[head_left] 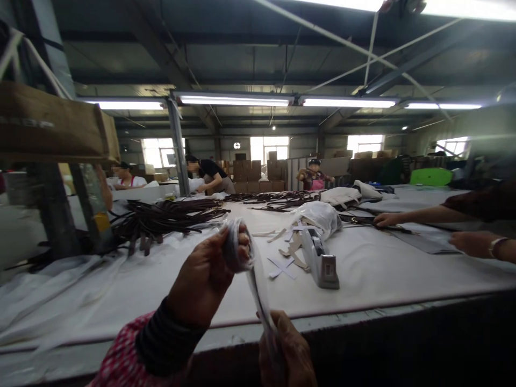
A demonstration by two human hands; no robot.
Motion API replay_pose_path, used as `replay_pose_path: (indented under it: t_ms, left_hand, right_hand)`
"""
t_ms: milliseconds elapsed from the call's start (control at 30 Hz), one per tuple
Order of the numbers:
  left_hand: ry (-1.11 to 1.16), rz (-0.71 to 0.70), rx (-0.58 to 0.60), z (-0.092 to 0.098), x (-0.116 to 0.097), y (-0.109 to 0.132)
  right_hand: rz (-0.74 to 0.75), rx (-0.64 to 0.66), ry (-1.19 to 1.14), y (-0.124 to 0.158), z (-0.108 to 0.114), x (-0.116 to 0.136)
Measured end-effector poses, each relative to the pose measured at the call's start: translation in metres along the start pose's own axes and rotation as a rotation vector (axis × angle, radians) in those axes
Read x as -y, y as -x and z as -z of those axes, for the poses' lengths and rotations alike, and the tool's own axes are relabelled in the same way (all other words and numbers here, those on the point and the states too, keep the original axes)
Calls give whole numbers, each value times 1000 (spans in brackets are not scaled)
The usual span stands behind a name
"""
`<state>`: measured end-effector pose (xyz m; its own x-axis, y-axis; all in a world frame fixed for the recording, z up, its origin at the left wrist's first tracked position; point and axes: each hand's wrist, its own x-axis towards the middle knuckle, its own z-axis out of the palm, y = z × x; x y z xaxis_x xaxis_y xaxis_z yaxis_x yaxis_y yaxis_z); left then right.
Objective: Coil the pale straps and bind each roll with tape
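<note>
My left hand [201,274] is raised and grips a twisted, rolled piece of thin white plastic film [237,247]. A flat length of the same film [258,290] runs down to my right hand [287,349], which sits low at the table's near edge and closes on its lower end. Beyond my hands, a grey tape dispenser [320,258] stands on the white-covered worktable [374,269]. Crossed white strips [281,267] and tan strips [293,250] lie beside it. Neither hand touches them.
Dark brown leather straps [169,217] lie heaped at the table's left, with more [274,199] farther back. A white plastic bag [318,217] lies behind the dispenser. A co-worker's hands [387,219] reach in from the right. A steel post [54,209] stands at left.
</note>
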<state>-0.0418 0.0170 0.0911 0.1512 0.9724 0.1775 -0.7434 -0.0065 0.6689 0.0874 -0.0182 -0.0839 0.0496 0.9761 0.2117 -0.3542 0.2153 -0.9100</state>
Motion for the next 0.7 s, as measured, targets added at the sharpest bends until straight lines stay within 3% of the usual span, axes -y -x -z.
replay_pose_path:
  t_ms: [200, 433, 600, 700]
  left_hand:
    - [-84, -133, 5, 4, -16, -16]
    - [-135, -88, 53, 19, -6, -26]
    - [-774, -390, 79, 47, 24, -33]
    - [-1279, -609, 198, 73, 40, -35]
  right_hand:
    - [107, -73, 197, -8, -6, -10]
    - [-106, 268, 209, -18, 6, -12]
    - [46, 286, 286, -18, 11, 5]
    - [-21, 312, 318, -21, 15, 20]
